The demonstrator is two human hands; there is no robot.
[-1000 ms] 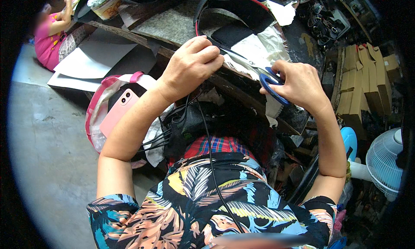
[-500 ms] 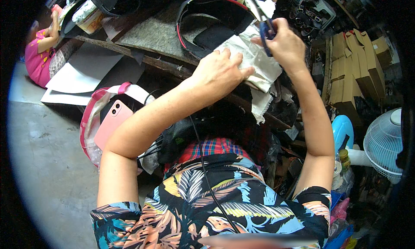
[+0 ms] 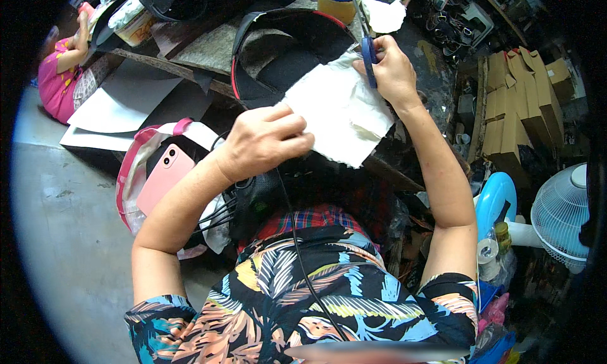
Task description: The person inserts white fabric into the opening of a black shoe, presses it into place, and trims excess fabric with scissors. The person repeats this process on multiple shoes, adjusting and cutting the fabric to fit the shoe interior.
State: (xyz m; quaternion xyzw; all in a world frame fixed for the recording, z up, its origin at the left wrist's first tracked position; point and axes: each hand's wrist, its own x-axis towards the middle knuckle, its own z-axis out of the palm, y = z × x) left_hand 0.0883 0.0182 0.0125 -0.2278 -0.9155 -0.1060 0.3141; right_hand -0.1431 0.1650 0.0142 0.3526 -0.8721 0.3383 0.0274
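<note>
My left hand [image 3: 269, 141] is closed, with its fingers pinching the left edge of a creamy white sheet [image 3: 341, 114], cloth or paper, that spreads toward the right. In my right hand [image 3: 393, 76] is a pair of scissors [image 3: 369, 63] with dark blue handles. Their blades point away from me, above the sheet's far edge. Just behind the sheet lies a black curved piece with red edging [image 3: 235, 57], its near right part covered by the sheet.
A tub [image 3: 337, 6] with a blue rim and a white scrap [image 3: 384, 15] stand at the far side of the worktable. Left of me a pink phone [image 3: 165, 177] rests on a pink-and-white bag. Cardboard [image 3: 506, 104] and a fan [image 3: 563, 215] are at right; another person sits far left.
My left hand has moved left and nearer, from lying flat on the sheet to pinching its edge. The sheet has been spread out. My right hand has shifted left with the scissors.
</note>
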